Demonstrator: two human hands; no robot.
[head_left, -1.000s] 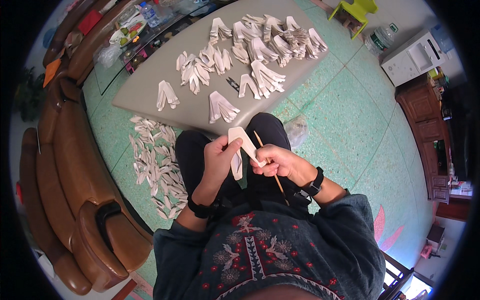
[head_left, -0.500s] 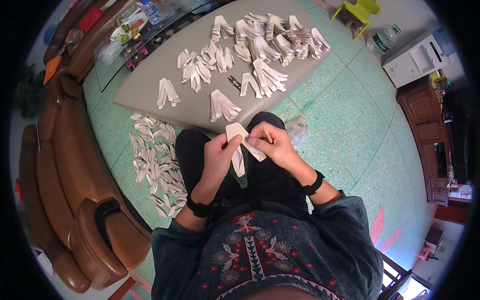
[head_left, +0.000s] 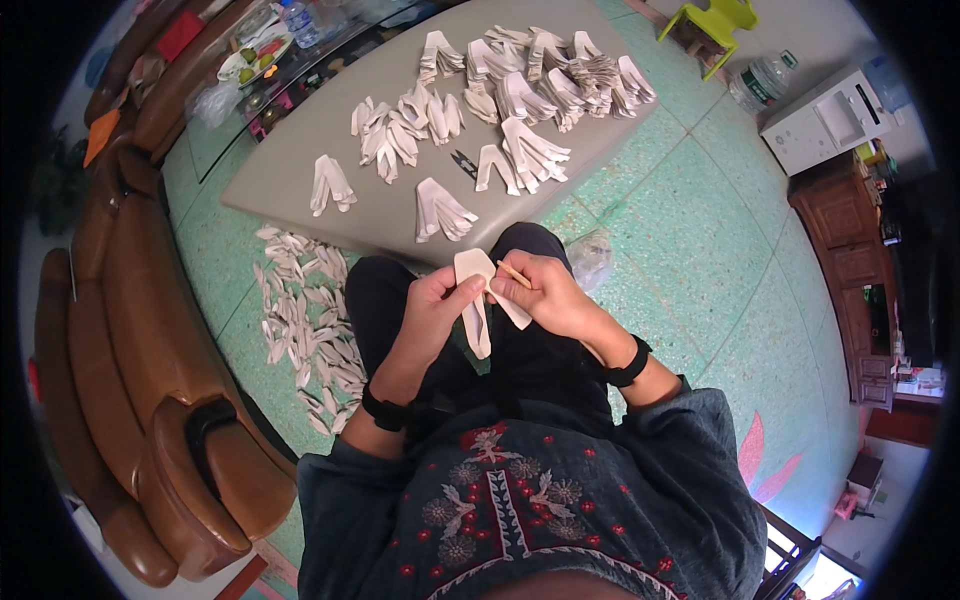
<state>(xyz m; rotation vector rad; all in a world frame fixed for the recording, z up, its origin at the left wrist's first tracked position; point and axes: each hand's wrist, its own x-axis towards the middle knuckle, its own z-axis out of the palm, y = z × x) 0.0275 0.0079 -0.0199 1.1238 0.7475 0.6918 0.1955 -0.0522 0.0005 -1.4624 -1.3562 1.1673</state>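
Over my lap I hold a cream, V-shaped flat piece, perhaps cloth or leather, its two legs hanging down. My left hand pinches it at the left, thumb on top. My right hand is closed at its right leg, with a short thin wooden stick held in the fingers. The fingertips hide part of the piece's middle. Just beyond my knees a stack of similar pieces lies on the grey table. A pair of small dark snips lies farther back.
Many more cream stacks cover the table's far right. Loose folded pieces are heaped on the green floor at left, beside a brown leather sofa. A clear plastic bag sits by my right knee. A water dispenser stands far right.
My right hand has shifted slightly on the piece, and the stick now points more toward the left and shows more of its length. My left hand keeps its pinch.
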